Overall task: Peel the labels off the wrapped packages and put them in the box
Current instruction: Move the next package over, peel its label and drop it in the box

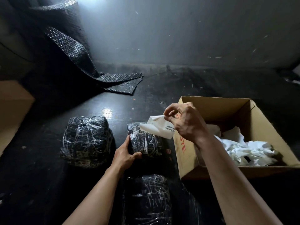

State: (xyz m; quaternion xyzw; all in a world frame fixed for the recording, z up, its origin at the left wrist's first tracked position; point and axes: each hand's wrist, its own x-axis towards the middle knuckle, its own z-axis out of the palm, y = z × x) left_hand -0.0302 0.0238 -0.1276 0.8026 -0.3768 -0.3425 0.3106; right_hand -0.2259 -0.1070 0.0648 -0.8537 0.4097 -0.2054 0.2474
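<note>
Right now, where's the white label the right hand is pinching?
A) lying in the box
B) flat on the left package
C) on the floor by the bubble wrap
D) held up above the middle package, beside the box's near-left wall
D: the right hand pinches the label in the air over the middle package, just outside the box; the left hand grips that package.

Three wrapped packages [86, 141] [144, 140] [146, 199], one box [211, 104], two hands [125, 155] [186, 122].

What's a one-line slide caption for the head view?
Right hand lifts a peeled white label toward the cardboard box; left hand steadies the wrapped package.
</note>
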